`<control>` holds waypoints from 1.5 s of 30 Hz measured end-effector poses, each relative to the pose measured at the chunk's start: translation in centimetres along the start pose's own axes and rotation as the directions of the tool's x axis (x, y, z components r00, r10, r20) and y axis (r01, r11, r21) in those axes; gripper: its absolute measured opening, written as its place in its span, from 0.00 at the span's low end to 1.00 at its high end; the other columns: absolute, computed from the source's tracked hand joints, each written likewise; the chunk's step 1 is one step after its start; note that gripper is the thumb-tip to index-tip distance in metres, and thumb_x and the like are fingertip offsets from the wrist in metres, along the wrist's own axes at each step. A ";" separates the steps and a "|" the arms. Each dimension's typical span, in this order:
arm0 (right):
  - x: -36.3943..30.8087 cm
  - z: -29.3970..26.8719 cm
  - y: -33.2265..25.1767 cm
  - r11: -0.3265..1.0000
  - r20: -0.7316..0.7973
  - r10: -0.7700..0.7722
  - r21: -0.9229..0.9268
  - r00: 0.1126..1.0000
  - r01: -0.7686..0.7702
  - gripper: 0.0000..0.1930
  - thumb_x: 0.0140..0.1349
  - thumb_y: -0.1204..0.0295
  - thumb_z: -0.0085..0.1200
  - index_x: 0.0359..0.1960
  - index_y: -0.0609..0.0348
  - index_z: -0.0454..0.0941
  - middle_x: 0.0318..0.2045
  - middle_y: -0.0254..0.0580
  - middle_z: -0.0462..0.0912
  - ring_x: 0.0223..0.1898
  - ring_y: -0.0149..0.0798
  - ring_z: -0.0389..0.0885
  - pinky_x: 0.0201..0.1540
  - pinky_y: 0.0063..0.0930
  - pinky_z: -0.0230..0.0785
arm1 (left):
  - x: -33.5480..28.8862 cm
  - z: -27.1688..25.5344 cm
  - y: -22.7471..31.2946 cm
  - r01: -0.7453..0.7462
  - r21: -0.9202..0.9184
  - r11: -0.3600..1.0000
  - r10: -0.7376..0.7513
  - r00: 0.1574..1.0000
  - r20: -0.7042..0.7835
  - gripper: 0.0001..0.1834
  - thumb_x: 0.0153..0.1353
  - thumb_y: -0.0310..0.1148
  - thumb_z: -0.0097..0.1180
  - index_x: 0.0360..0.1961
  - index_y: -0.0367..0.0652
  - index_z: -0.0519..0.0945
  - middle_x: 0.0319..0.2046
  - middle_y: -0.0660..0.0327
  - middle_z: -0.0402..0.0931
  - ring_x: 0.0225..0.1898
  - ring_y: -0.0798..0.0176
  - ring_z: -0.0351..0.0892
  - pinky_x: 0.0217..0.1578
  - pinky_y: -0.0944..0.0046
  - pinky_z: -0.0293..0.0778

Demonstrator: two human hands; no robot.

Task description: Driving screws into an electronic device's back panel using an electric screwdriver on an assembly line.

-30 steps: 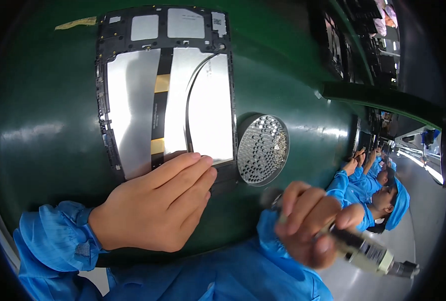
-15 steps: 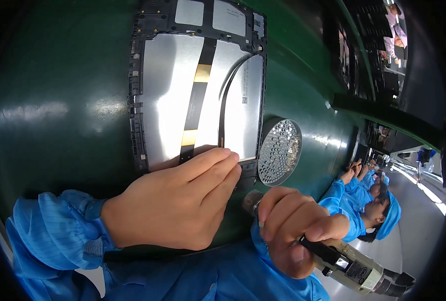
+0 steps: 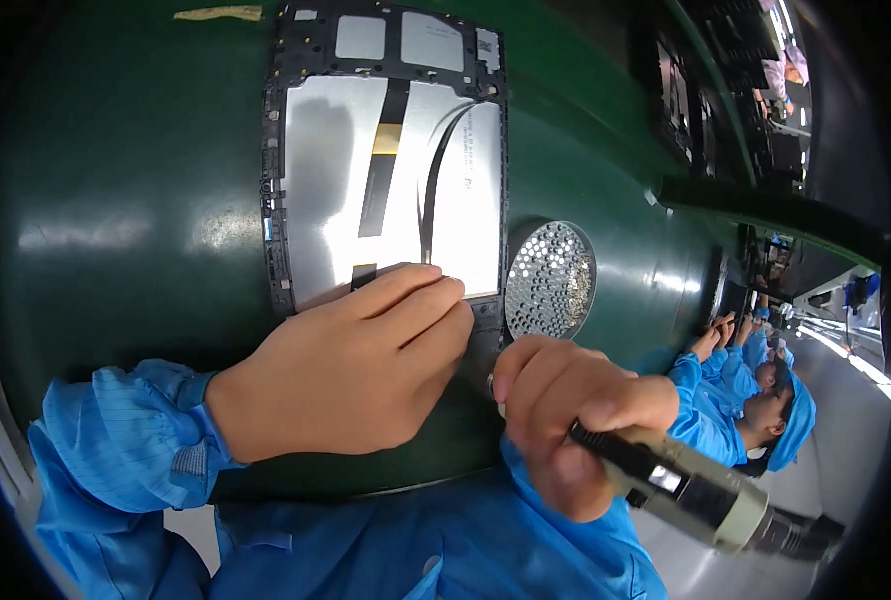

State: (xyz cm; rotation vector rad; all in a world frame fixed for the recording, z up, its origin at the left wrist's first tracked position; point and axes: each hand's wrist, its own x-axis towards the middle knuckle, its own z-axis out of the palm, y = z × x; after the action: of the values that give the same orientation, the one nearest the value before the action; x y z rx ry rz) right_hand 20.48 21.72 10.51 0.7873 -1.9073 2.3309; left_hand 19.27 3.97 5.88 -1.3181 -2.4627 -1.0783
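Observation:
An opened tablet point(image 3: 335, 190), with silver battery panels in a black frame, lies on the green work surface. Dark flat ribbon cables with yellow bands run down its middle, and a thin black cable point(image 3: 428, 205) curves along the right part. My left hand point(image 3: 350, 360) lies over the tablet's near end, its fingers stretched out and close together; what is beneath them is hidden. My right hand point(image 3: 565, 425) is wrapped round a grey-green electric screwdriver point(image 3: 700, 495), held tilted with its head toward the tablet's near right corner. The tip is mostly hidden by my fingers.
A round metal dish point(image 3: 551, 280) with a holed surface and small screws stands right beside the tablet. A yellowish strip point(image 3: 217, 14) lies at the far left. A dark green rail point(image 3: 765, 218) crosses the right side. Co-workers in blue point(image 3: 750, 400) sit to the right.
The view has shifted a little, bringing the yellowish strip into sight. Both hands appear slightly higher in the picture, along with the dish. My hold on the screwdriver is unchanged.

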 end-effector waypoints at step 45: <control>-4.0 -12.8 -1.4 0.970 -0.572 -0.119 -0.241 0.811 -0.028 0.15 0.50 0.79 0.48 0.41 0.63 0.67 0.19 0.38 0.70 0.19 0.33 0.68 0.32 0.35 0.67 | 8.8 -3.2 -15.2 0.258 0.678 0.688 -0.188 0.966 -0.176 0.16 0.50 0.22 0.53 0.42 0.44 0.83 0.49 0.50 0.72 0.54 0.46 0.68 0.57 0.50 0.62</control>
State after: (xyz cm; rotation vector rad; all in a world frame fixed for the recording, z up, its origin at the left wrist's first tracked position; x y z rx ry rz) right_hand 19.76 35.03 8.63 0.0617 -1.7912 1.9349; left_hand 1.52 2.31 4.10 -0.7133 -2.5837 -0.1392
